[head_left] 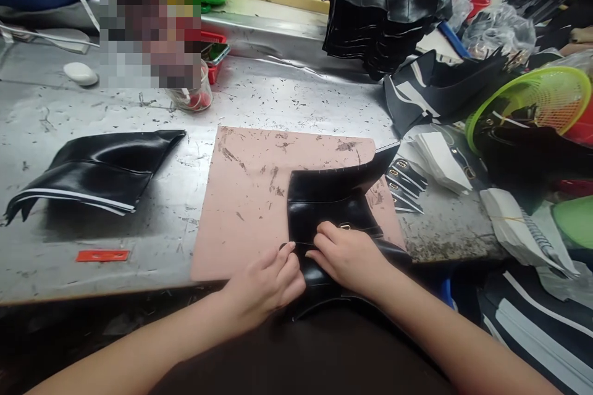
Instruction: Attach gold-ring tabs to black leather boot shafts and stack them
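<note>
A black leather boot upper (319, 213) lies over the front edge of a pink board (250, 197), its lower part hanging toward me. My left hand (273, 278) is closed in a pinch at the upper's left edge, where the dark tip of a thin black strap shows. Across from it, my right hand (347, 259) rests on the leather with bent fingers, thumb and fingertips close together on the strap. A gold buckle (345, 226) shows just behind the right fingers. What lies under both hands is partly hidden.
Another folded black upper (92, 166) lies left, behind an orange strip (102, 255). Several buckled straps (407, 185) and white paper bundles (442, 160) sit right, near a yellow-green basket (532, 99). Black uppers (384, 18) are stacked behind. A person sits opposite, beside a clear cup (197, 95).
</note>
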`<state>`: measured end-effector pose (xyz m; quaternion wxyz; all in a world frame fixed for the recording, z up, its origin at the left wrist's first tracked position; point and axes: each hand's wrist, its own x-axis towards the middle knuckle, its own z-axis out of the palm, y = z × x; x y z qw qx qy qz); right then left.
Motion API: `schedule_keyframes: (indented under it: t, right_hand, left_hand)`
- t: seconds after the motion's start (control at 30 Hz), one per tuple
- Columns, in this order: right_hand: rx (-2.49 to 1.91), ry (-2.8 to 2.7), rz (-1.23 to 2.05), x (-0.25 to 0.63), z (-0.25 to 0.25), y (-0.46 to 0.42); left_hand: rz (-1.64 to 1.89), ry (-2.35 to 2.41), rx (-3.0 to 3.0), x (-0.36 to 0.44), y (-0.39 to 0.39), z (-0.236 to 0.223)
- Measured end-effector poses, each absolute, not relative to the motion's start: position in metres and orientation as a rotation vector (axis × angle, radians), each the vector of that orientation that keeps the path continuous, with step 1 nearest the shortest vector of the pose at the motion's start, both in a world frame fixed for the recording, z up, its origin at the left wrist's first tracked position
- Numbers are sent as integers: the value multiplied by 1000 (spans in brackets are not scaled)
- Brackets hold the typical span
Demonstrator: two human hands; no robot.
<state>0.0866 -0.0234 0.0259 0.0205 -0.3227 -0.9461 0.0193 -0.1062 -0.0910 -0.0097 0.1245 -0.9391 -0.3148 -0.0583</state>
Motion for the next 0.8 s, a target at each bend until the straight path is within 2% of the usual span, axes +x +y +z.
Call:
schedule_keyframes:
  t: [0.5, 0.7, 0.8]
  right_hand:
    - [-1266, -2788, 133, 129, 20, -18]
    - [-1254, -2783, 115, 129, 22, -13]
    - [-1313, -2767, 117, 137, 26, -11]
  left_hand:
    - [-203, -954, -2805, -96, -78, -4]
    - [-44, -810, -2932, -78, -54, 3]
    - [-89, -721, -2928, -70, -46, 3]
